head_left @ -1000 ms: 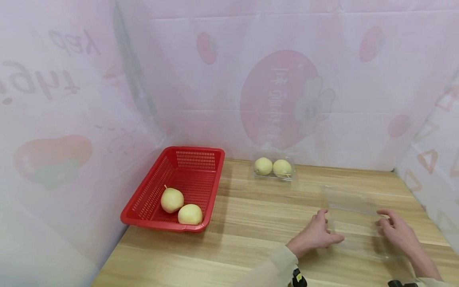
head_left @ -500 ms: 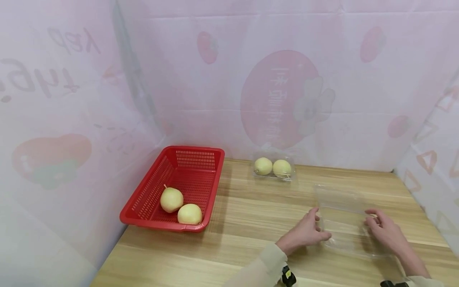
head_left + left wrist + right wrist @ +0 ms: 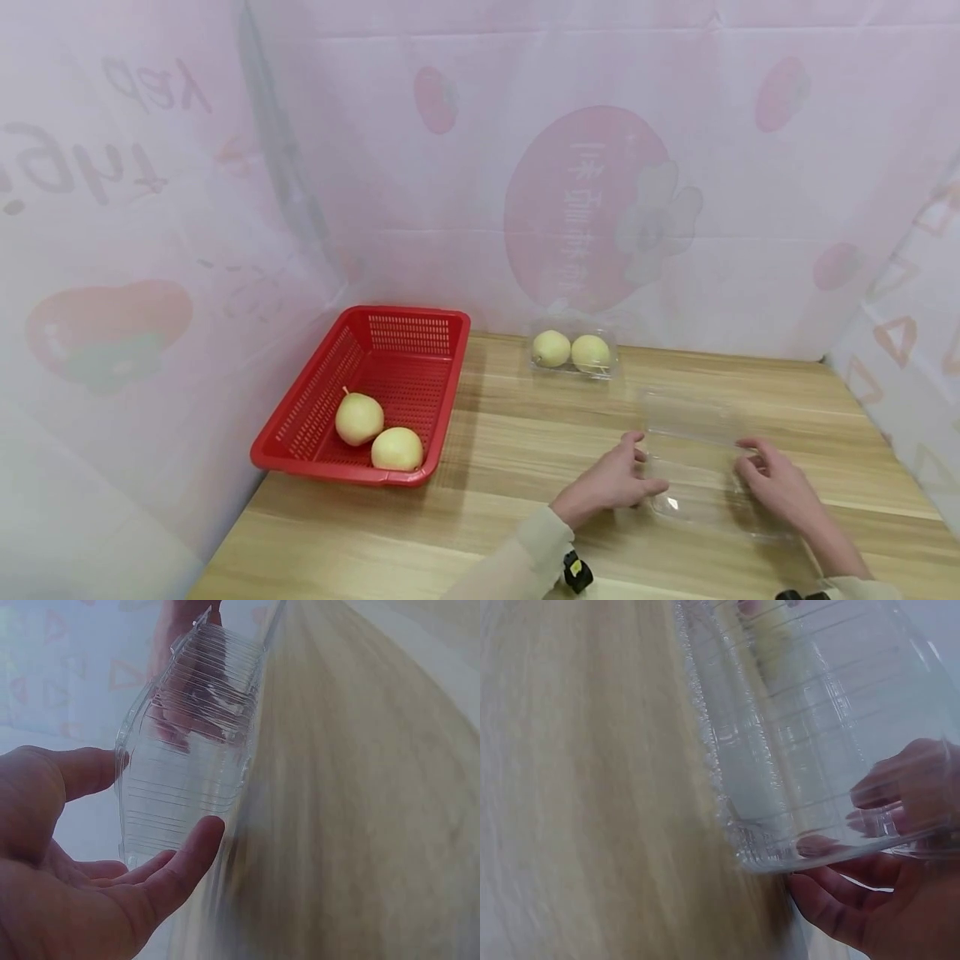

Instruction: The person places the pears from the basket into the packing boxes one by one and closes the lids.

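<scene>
A clear plastic clamshell box [image 3: 693,502] stands near the front right of the table, lid laid back and nothing visible inside. At its left end, my left hand [image 3: 611,482] holds it, thumb on the rim and fingers low along the end wall in the left wrist view. My right hand [image 3: 776,483] holds the opposite end; in the right wrist view its curled fingers [image 3: 840,900] lie at the box's edge, some showing through the plastic. Whether the box touches the table is hard to tell.
A red plastic basket [image 3: 448,408] stands at the left with two pale yellow pears [image 3: 360,419] inside. Against the back curtain [image 3: 450,183] sits another clear box [image 3: 573,372] containing two pears [image 3: 590,353]. Curtains also bound both sides of the wooden table [image 3: 517,442].
Both hands and the clear box between them have moved steadily left across the table. The basket, the pears and the filled box have stayed put.
</scene>
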Tool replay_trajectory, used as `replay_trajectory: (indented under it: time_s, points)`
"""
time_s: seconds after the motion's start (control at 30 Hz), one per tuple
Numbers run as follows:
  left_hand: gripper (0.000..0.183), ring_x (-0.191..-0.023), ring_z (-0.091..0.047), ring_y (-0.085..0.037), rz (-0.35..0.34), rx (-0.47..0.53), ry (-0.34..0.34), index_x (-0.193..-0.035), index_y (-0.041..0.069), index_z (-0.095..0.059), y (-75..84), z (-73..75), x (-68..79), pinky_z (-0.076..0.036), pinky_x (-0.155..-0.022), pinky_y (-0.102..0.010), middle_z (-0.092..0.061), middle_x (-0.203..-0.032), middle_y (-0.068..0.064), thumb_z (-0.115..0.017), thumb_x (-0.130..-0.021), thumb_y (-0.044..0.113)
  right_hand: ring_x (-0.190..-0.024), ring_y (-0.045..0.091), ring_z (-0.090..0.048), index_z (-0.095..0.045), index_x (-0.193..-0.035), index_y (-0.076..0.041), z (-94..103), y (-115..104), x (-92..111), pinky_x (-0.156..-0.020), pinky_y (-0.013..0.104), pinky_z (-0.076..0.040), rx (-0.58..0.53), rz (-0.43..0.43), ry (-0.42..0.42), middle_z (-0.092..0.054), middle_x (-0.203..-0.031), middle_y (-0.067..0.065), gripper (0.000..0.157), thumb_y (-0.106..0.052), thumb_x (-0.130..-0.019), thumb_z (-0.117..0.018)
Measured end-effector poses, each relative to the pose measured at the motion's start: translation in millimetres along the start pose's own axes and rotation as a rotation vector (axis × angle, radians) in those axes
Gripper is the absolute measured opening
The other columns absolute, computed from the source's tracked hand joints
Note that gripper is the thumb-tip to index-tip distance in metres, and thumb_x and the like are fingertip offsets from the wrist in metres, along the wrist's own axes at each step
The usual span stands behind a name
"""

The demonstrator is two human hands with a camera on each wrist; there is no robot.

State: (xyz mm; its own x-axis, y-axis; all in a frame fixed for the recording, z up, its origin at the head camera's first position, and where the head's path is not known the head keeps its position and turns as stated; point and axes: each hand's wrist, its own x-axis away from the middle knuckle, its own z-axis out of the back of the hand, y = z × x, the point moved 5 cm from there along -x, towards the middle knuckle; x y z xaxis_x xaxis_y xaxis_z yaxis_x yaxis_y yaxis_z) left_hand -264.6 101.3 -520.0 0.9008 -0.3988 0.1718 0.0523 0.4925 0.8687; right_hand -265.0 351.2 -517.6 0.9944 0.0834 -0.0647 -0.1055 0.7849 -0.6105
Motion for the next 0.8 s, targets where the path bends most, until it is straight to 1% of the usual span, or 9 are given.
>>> replay_trajectory:
  time_s: [0.13, 0.2, 0.33, 0.43, 0.6, 0.7, 0.8]
  points:
    - [0.084, -0.108, -0.060, -0.009, 0.003, -0.008, -0.020, -0.151, 0.023, -0.028, -5.0, 7.7, 3.2, -0.048, -0.096, -0.032, -0.058, -0.131, 0.006, -0.076, -0.084, 0.039, -0.093, 0.038, -0.068, -0.048, -0.131, 0.005, -4.7, -8, -1, -0.074, 0.040, -0.052, -0.003, 0.005, 0.002, -0.068, -0.106, 0.028, 0.040, -0.020, -0.100, -0.048]
    - [0.088, -0.105, -0.061, -0.009, 0.002, -0.006, -0.038, -0.152, 0.024, -0.026, -6.7, 11.1, 4.9, -0.047, -0.097, -0.033, -0.057, -0.132, 0.005, -0.078, -0.082, 0.039, -0.092, 0.036, -0.068, -0.049, -0.131, 0.004, -7.4, -12, -2, -0.075, 0.042, -0.051, -0.007, 0.008, 0.004, -0.069, -0.105, 0.027, 0.039, -0.020, -0.100, -0.049]
    - [0.095, -0.111, -0.060, -0.012, -0.006, -0.038, -0.063, -0.154, 0.022, -0.023, -7.7, 17.2, 8.9, -0.045, -0.102, -0.035, -0.056, -0.134, 0.002, -0.080, -0.080, 0.038, -0.090, 0.031, -0.067, -0.050, -0.130, 0.002, -13.3, -19, -1, -0.074, 0.040, -0.050, -0.017, 0.011, 0.007, -0.070, -0.103, 0.023, 0.038, -0.020, -0.099, -0.050]
    - [0.099, -0.122, -0.056, -0.016, -0.012, -0.063, -0.075, -0.155, 0.020, -0.021, -7.4, 20.7, 12.9, -0.043, -0.107, -0.036, -0.056, -0.136, -0.002, -0.081, -0.079, 0.037, -0.090, 0.030, -0.067, -0.050, -0.130, 0.002, -17.0, -22, 0, -0.073, 0.039, -0.050, -0.019, 0.015, 0.008, -0.071, -0.103, 0.022, 0.037, -0.019, -0.099, -0.051]
    - [0.102, -0.126, -0.054, -0.021, -0.020, -0.070, -0.086, -0.156, 0.020, -0.019, -8.5, 23.8, 17.7, -0.040, -0.111, -0.039, -0.055, -0.139, -0.006, -0.081, -0.078, 0.038, -0.091, 0.028, -0.067, -0.051, -0.130, 0.002, -20.4, -26, 0, -0.074, 0.038, -0.050, -0.021, 0.014, 0.011, -0.071, -0.103, 0.020, 0.037, -0.018, -0.098, -0.053]
    - [0.102, -0.123, -0.056, -0.019, -0.028, -0.069, -0.093, -0.156, 0.021, -0.019, -10.6, 26.2, 18.7, -0.041, -0.109, -0.039, -0.056, -0.138, -0.007, -0.081, -0.078, 0.038, -0.090, 0.026, -0.067, -0.051, -0.129, 0.001, -22.3, -28, 0, -0.073, 0.036, -0.050, -0.025, 0.019, 0.015, -0.071, -0.103, 0.019, 0.036, -0.018, -0.098, -0.053]
    - [0.102, -0.114, -0.060, -0.015, -0.043, -0.048, -0.111, -0.156, 0.021, -0.018, -13.5, 28.8, 18.8, -0.045, -0.104, -0.035, -0.057, -0.136, -0.008, -0.082, -0.078, 0.036, -0.090, 0.024, -0.066, -0.052, -0.129, 0.000, -24.8, -30, 1, -0.073, 0.035, -0.050, -0.027, 0.030, 0.025, -0.071, -0.102, 0.018, 0.036, -0.017, -0.098, -0.053]
